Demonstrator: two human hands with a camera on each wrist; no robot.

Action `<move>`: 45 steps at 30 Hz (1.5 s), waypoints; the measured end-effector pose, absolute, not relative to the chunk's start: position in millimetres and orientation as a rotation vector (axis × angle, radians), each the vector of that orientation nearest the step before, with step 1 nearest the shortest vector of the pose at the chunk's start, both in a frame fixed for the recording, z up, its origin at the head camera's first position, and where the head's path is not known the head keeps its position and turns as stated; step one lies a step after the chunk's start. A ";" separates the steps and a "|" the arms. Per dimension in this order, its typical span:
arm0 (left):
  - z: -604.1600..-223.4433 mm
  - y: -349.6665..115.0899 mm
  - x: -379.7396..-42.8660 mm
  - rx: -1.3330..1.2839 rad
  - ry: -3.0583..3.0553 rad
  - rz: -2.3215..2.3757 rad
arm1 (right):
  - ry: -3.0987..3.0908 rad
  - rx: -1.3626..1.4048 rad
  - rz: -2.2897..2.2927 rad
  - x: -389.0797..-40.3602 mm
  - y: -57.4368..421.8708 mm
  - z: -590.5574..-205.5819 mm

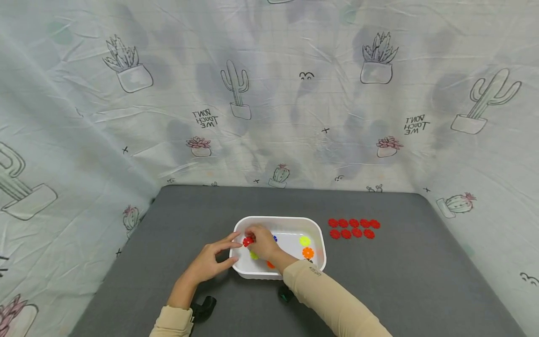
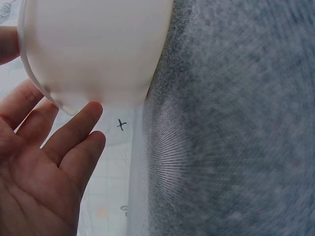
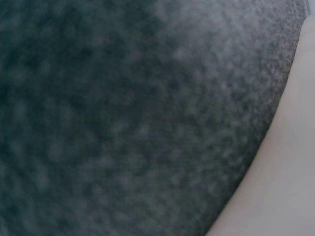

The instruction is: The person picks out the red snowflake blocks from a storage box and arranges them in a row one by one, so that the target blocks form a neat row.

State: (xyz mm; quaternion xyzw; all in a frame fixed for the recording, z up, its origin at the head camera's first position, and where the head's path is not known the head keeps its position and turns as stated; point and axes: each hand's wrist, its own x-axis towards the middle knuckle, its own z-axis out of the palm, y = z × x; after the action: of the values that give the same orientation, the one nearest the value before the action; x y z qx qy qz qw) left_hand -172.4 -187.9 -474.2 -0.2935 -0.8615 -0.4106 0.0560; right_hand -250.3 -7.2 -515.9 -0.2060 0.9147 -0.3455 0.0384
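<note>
A white plastic tray [image 1: 290, 276] holds several flower-shaped discs. My right hand [image 1: 263, 243] reaches inside, its curled fingertips pinching a red flower-shaped disc [image 1: 247, 241] near the left end. Close to that hand lie a yellow-green disc [image 1: 254, 255], an orange disc [image 1: 271, 265] and a partly hidden blue disc [image 1: 275, 238]. My left hand [image 1: 206, 262] rests against the tray's left end with fingers spread; in the left wrist view, fingertips [image 2: 93, 110] touch its outer wall. Only the tray's outside and the table show in the right wrist view, without the hand.
To the right of the tray, several red flower-shaped discs [image 1: 353, 223] lie in two rows on the grey table [image 1: 400, 271]. A yellow disc [image 1: 305, 241] and another orange disc [image 1: 308, 252] are at the tray's right end. A patterned cloth [image 1: 269, 103] hangs behind.
</note>
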 end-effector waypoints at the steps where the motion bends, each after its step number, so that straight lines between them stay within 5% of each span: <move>1: -472.8 -187.6 -171.6 -0.887 -2.615 -1.247 | 2.813 -0.639 -1.038 -250.5 -7.4 -515.5; 12: -472.1 -188.5 -172.6 -0.884 -2.618 -1.254 | 2.842 -0.699 -0.997 -248.1 -9.0 -513.6; 20: -511.2 -201.6 -191.9 -0.877 -2.597 -1.267 | 2.824 -0.703 -1.095 -247.4 -6.0 -509.0; 33: -513.5 -199.5 -191.1 -0.870 -2.617 -1.297 | 2.513 -0.371 -1.523 -239.1 7.3 -489.2; 45: -512.4 -198.6 -190.6 -0.840 -2.659 -1.306 | 2.402 -0.409 -1.718 -232.7 35.0 -474.4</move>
State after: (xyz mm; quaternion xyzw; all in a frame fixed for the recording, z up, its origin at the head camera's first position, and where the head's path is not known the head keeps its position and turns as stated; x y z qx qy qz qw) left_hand -190.6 -198.6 -512.4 -0.2727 -0.8631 -0.4238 0.0313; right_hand -232.7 35.0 -474.4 -0.1367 0.8031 -0.5743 0.0802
